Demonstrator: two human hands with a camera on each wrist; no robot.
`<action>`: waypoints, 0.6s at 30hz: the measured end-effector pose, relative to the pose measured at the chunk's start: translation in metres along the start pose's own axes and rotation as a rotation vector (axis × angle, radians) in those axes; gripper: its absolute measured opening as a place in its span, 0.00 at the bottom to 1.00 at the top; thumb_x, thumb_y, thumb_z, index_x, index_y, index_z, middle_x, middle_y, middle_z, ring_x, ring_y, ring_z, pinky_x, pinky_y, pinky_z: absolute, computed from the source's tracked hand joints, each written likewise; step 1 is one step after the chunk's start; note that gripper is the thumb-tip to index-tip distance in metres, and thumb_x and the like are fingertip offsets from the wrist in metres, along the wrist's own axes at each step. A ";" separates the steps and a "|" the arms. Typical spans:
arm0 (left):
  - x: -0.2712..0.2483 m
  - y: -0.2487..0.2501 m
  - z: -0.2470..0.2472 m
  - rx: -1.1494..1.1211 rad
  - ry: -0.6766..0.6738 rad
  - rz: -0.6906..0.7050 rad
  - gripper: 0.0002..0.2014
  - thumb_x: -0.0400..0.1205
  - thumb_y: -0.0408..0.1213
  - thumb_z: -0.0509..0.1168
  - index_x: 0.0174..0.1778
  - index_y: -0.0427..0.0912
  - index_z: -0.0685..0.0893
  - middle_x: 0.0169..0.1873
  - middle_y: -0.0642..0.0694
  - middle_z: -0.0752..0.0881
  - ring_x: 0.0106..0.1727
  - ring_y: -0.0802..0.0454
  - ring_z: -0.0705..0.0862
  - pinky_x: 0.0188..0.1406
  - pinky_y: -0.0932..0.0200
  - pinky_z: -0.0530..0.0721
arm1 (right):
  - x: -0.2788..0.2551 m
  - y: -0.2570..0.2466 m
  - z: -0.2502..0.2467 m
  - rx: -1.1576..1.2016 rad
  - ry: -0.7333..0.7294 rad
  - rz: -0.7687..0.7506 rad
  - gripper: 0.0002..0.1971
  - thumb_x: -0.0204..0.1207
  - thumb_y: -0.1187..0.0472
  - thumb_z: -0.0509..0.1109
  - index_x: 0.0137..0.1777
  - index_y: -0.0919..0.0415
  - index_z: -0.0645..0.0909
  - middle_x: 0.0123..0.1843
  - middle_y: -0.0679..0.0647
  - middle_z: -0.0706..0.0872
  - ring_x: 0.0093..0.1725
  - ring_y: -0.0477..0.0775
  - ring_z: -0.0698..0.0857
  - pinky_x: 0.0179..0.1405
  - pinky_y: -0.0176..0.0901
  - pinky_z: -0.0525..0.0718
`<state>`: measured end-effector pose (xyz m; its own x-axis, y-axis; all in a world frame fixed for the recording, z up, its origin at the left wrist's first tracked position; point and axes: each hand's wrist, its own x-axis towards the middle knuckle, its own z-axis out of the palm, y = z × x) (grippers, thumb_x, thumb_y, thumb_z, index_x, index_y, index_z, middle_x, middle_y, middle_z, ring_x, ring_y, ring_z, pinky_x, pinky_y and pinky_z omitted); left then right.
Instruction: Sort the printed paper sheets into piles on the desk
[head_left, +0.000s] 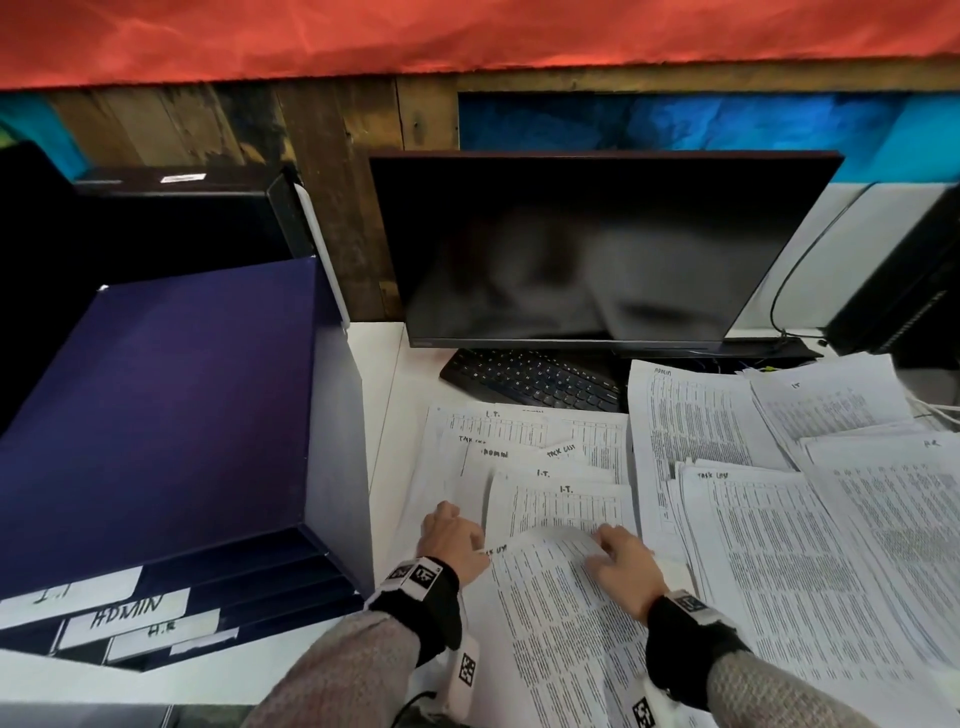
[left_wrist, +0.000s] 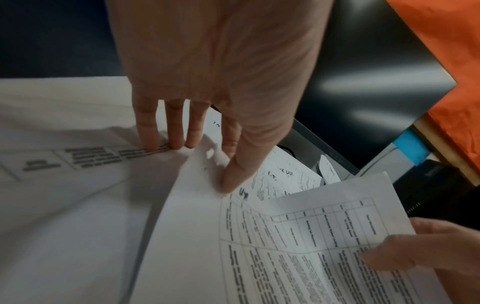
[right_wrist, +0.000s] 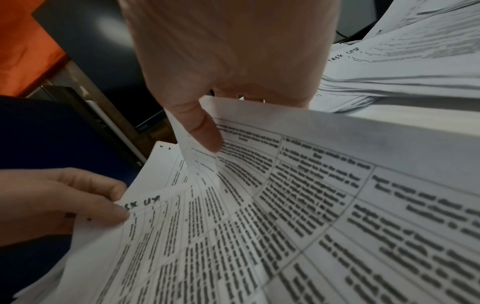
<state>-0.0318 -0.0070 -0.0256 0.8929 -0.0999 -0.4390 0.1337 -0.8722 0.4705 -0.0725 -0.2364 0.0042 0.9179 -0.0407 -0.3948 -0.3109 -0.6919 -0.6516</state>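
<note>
At far left a blue tray rack (head_left: 171, 405) stands on the worktop (head_left: 382, 395), its slots labelled I.T, ADMIN and H.R. Just right of it lies the loose heap (head_left: 524, 447) of printed sheets, unsorted, with hand-written headings I.T., ADMIN and TASK LIST mixed together.

The left hand (head_left: 451, 540) sits at the heap's near left edge. In the left wrist view its fingers (left_wrist: 149, 131) are fairly straight and press down on the paper beneath, while the thumb and forefinger pinch the top left corner of one sheet (head_left: 566, 618), headed TASK LIST, whose upper end is raised off the heap. The right hand (head_left: 626, 564) has the same sheet by its top right corner: the thumb lies on the printed face, the other fingers are hidden behind the paper, so it looks like a pinch from both sides.

Behind the heap are a keyboard (head_left: 535, 379) and a dark monitor (head_left: 597, 249). To the right lie the sorted piles: ADMIN (head_left: 691, 415) next to the heap, TASK LIST (head_left: 769, 551) in front of it, I.T (head_left: 826, 400) and H.R (head_left: 904, 493) further right.

The step in hand seems to be lifting this one sheet free and reading its heading. Next it should go right, onto the TASK LIST pile, just past the right hand. That calls for the left thumb to let go while the left fingers hold the heap down, so only one sheet travels, and for squaring it on the pile.
</note>
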 end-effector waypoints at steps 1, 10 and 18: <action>0.001 0.000 0.001 -0.023 0.010 -0.017 0.06 0.77 0.41 0.68 0.47 0.45 0.86 0.71 0.45 0.65 0.74 0.46 0.63 0.74 0.54 0.67 | 0.000 0.001 0.000 -0.003 0.001 0.003 0.02 0.75 0.65 0.65 0.41 0.61 0.75 0.44 0.55 0.80 0.42 0.51 0.80 0.32 0.34 0.73; 0.004 0.005 0.001 -0.148 0.138 -0.026 0.08 0.77 0.45 0.69 0.47 0.46 0.88 0.59 0.46 0.75 0.66 0.47 0.74 0.72 0.54 0.70 | 0.007 -0.003 -0.003 -0.035 0.020 0.054 0.21 0.78 0.58 0.66 0.70 0.64 0.74 0.66 0.58 0.79 0.61 0.56 0.79 0.60 0.42 0.77; 0.004 0.000 0.006 -0.360 0.235 -0.118 0.07 0.77 0.42 0.70 0.51 0.51 0.83 0.59 0.48 0.70 0.65 0.48 0.75 0.73 0.52 0.71 | 0.005 -0.007 -0.009 0.128 0.067 0.130 0.24 0.81 0.62 0.64 0.75 0.69 0.67 0.58 0.59 0.81 0.57 0.57 0.79 0.57 0.41 0.75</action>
<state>-0.0302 -0.0105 -0.0317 0.9305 0.1381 -0.3393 0.3446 -0.6445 0.6826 -0.0631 -0.2380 0.0129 0.8809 -0.1752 -0.4397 -0.4532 -0.5804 -0.6766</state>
